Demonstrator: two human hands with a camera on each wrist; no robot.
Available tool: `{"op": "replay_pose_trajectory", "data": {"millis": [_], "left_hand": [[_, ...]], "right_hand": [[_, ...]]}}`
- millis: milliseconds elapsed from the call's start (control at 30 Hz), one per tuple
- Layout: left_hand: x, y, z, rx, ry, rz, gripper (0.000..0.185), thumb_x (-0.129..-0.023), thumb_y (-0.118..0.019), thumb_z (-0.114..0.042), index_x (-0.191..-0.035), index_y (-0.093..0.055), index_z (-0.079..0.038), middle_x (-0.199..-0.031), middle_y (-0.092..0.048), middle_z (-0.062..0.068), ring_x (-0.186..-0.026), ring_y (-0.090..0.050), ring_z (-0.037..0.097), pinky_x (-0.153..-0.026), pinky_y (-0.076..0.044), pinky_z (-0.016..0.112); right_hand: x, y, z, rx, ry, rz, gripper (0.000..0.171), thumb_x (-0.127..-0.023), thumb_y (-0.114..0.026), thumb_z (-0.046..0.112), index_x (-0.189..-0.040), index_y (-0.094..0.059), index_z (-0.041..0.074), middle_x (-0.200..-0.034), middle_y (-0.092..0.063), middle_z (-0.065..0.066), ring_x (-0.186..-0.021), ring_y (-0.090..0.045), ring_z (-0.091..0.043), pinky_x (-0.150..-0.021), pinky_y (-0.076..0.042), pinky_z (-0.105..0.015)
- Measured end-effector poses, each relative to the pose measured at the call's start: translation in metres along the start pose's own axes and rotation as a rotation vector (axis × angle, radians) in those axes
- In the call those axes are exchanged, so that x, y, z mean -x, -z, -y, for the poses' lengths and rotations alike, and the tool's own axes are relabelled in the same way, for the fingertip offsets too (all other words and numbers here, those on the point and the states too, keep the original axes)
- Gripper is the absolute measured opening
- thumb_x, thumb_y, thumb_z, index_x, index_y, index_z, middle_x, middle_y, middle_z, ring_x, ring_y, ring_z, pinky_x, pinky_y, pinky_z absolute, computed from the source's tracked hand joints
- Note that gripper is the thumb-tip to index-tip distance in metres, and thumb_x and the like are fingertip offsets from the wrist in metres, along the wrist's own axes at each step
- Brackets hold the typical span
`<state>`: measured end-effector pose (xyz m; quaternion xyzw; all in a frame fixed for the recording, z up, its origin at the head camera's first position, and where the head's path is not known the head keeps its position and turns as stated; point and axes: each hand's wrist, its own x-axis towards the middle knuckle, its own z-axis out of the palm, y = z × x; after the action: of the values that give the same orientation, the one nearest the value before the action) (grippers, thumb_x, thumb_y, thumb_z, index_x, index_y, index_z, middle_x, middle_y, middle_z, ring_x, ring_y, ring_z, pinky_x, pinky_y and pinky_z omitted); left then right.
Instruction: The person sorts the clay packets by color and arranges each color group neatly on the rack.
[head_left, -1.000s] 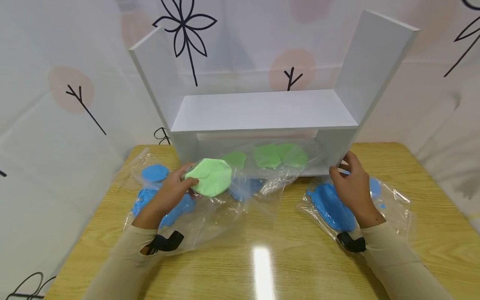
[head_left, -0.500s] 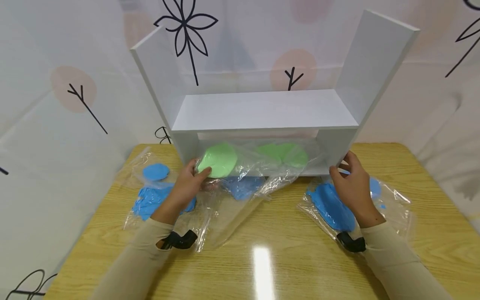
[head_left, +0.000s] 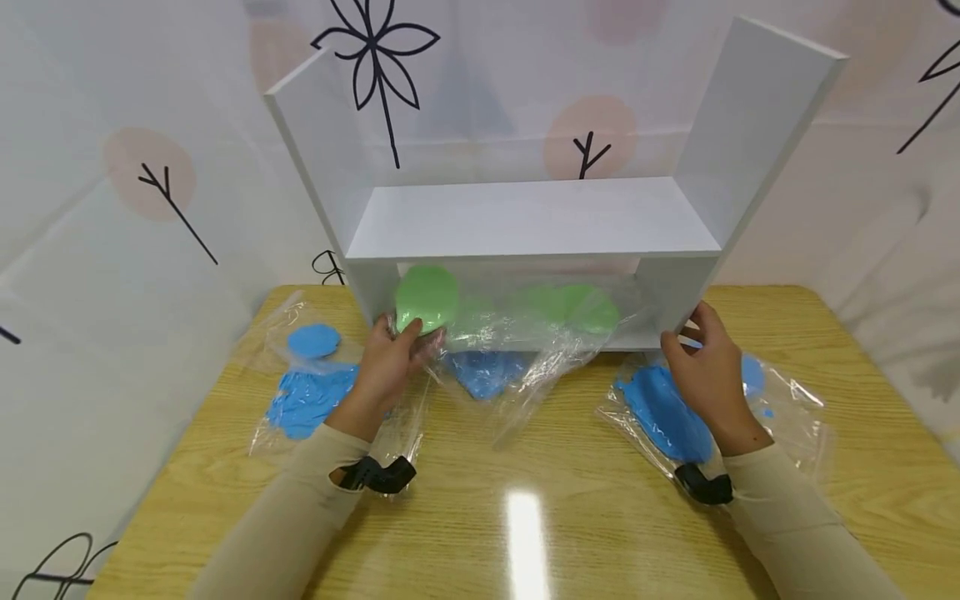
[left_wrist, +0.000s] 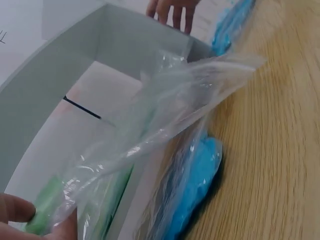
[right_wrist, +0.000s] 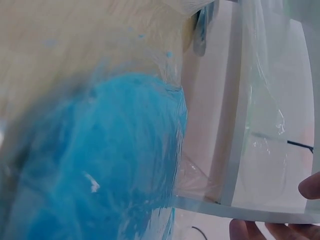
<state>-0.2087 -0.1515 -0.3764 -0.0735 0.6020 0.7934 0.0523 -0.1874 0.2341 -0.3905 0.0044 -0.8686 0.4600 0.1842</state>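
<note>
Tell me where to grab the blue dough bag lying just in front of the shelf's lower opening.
Take the blue dough bag by its loose clear plastic at the near edge, coming from the front over the table. Its far side tucks under the green dough bag that the left hand holds at the shelf, so front access looks clearest. Pinching film probably avoids denting the soft dough.

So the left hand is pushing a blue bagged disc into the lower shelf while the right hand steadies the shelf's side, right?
Not quite: the disc in the left hand is green, not blue, as the head view shows. The rest holds: it goes into the lower opening of the shelf, and the right hand grips the shelf's side.
</note>
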Motion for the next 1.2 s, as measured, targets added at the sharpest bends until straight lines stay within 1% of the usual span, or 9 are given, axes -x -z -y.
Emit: {"op": "replay_pose_trajectory", "data": {"millis": [133, 167, 200, 300, 400, 533, 667, 800, 1200], "left_hand": [[0.001, -0.004, 0.001, 0.010, 0.013, -0.015, 0.055, -0.105, -0.040, -0.006, -0.154, -0.017, -0.005, -0.149, -0.034, 0.019, -0.123, -0.056, 0.023, -0.078, -0.053, 0.014], [0.001, -0.004, 0.001, -0.004, 0.011, -0.013, 0.056, -0.104, -0.041, -0.005, -0.155, -0.017, -0.005, -0.149, -0.035, 0.019, -0.123, -0.053, 0.023, -0.086, -0.053, 0.016], [0.002, -0.003, 0.002, -0.032, 0.003, -0.015, 0.056, -0.104, -0.041, -0.005, -0.155, -0.017, -0.004, -0.148, -0.036, 0.019, -0.122, -0.052, 0.023, -0.094, -0.052, 0.021], [0.003, 0.000, 0.003, -0.190, -0.037, -0.040, 0.055, -0.104, -0.048, -0.009, -0.154, -0.024, -0.002, -0.145, -0.045, 0.019, -0.117, -0.052, 0.021, -0.099, -0.049, 0.031], [0.004, 0.003, 0.003, -0.330, -0.071, -0.094, 0.058, -0.102, -0.057, -0.015, -0.151, -0.030, -0.001, -0.137, -0.055, 0.019, -0.103, -0.061, 0.019, -0.095, -0.053, 0.038], [0.005, 0.006, 0.004, -0.417, -0.070, -0.127, 0.053, -0.098, -0.065, -0.022, -0.140, -0.040, -0.001, -0.117, -0.062, 0.015, -0.076, -0.059, 0.016, -0.073, -0.055, 0.033], [0.004, 0.008, 0.005, -0.394, -0.057, -0.096, 0.039, -0.099, -0.063, -0.024, -0.125, -0.045, -0.002, -0.086, -0.054, 0.001, -0.059, -0.045, 0.012, -0.055, -0.041, 0.025], [0.002, 0.010, 0.007, -0.338, -0.024, -0.068, 0.038, -0.101, -0.060, -0.026, -0.126, -0.041, -0.005, -0.068, -0.048, -0.005, -0.050, -0.036, 0.009, -0.050, -0.032, 0.025], [0.004, 0.007, 0.008, -0.169, 0.064, -0.022, 0.031, -0.106, -0.050, -0.027, -0.129, -0.040, -0.009, -0.088, -0.071, -0.007, -0.053, -0.055, 0.007, -0.047, -0.036, 0.018]], "right_hand": [[0.000, 0.000, 0.001, 0.000, 0.000, 0.001, 0.056, -0.100, -0.051, 0.019, -0.153, -0.037, 0.012, -0.149, -0.049, -0.018, -0.121, -0.058, -0.043, -0.075, -0.040, 0.000], [0.000, 0.000, 0.001, 0.000, 0.000, 0.001, 0.056, -0.100, -0.051, 0.019, -0.153, -0.037, 0.012, -0.149, -0.049, -0.018, -0.121, -0.058, -0.043, -0.075, -0.040, 0.000], [0.000, 0.000, 0.001, 0.000, 0.000, 0.001, 0.056, -0.100, -0.051, 0.019, -0.153, -0.037, 0.012, -0.149, -0.049, -0.018, -0.121, -0.058, -0.043, -0.075, -0.040, 0.000], [-0.001, 0.000, 0.001, 0.000, -0.002, 0.001, 0.056, -0.099, -0.051, 0.019, -0.153, -0.037, 0.012, -0.149, -0.050, -0.018, -0.121, -0.058, -0.043, -0.075, -0.041, 0.000], [-0.001, 0.000, 0.001, 0.005, -0.011, 0.002, 0.056, -0.099, -0.051, 0.019, -0.154, -0.037, 0.012, -0.149, -0.050, -0.018, -0.121, -0.058, -0.042, -0.075, -0.041, 0.000], [-0.002, 0.001, 0.001, 0.013, -0.025, 0.005, 0.057, -0.099, -0.051, 0.020, -0.154, -0.036, 0.012, -0.149, -0.049, -0.018, -0.122, -0.058, -0.042, -0.075, -0.041, -0.001], [-0.002, 0.001, 0.000, 0.017, -0.031, 0.006, 0.057, -0.099, -0.051, 0.020, -0.154, -0.036, 0.012, -0.149, -0.049, -0.018, -0.122, -0.059, -0.042, -0.075, -0.041, -0.001], [-0.002, 0.001, 0.000, 0.013, -0.029, 0.003, 0.057, -0.099, -0.051, 0.020, -0.153, -0.037, 0.011, -0.149, -0.050, -0.018, -0.122, -0.058, -0.042, -0.076, -0.041, -0.001], [-0.001, 0.000, 0.002, 0.015, -0.023, 0.013, 0.058, -0.100, -0.051, 0.020, -0.154, -0.035, 0.013, -0.150, -0.048, -0.016, -0.123, -0.058, -0.042, -0.076, -0.042, -0.002]]}}
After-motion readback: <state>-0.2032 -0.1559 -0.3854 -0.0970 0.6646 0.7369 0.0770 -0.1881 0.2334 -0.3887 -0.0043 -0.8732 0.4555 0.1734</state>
